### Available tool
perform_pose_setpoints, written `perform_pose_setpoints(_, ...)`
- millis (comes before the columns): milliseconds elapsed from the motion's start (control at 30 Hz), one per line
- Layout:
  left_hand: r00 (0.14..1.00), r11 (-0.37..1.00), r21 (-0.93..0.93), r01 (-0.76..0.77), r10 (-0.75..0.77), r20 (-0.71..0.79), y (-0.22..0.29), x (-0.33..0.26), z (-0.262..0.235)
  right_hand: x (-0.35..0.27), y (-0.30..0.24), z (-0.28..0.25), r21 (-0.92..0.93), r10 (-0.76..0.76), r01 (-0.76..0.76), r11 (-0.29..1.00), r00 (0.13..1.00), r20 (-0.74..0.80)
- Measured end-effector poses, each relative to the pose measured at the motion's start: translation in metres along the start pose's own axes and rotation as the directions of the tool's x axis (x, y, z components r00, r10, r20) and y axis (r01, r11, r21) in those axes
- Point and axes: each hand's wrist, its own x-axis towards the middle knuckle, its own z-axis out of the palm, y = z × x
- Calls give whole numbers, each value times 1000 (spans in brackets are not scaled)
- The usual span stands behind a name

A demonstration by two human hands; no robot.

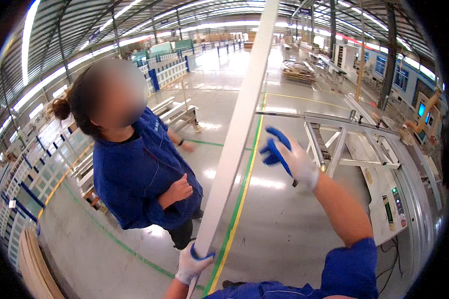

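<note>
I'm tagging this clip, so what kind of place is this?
Most likely a factory hall. A metal truss roof spans a glossy floor with painted lane lines, white frames stand stacked at one side, and a machine table is near the long white strip in gloved hands.

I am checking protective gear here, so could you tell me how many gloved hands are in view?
2. The left hand grips the long white profile near its lower end; the right hand is raised beside it, higher up. The co-worker's hand looks bare.
</note>
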Motion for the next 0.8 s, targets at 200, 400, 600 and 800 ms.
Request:
perform_pose_setpoints(200, 984, 979, -99, -177, 177, -15, 28, 33, 79, -191, 71, -62, -48, 176, -180, 983, 981, -78)
perform_pose_setpoints(400, 951, 916, -268, -299, 309, -6, 146, 36, 202, -393, 120, -144, -236, 360, -452, 860, 866, -347)
perform_pose_setpoints(600, 872, 685, -655, -318, 483, 81, 270, 10, 329, -527, 109, -172, -361, 484, -663, 656, 736, -473)
perform_pose_setpoints(800, 825, 545, -819, -179, 536, 177, 391, -57, 462, -636, 144, -244, -512, 413, -696, 504, 715, -565)
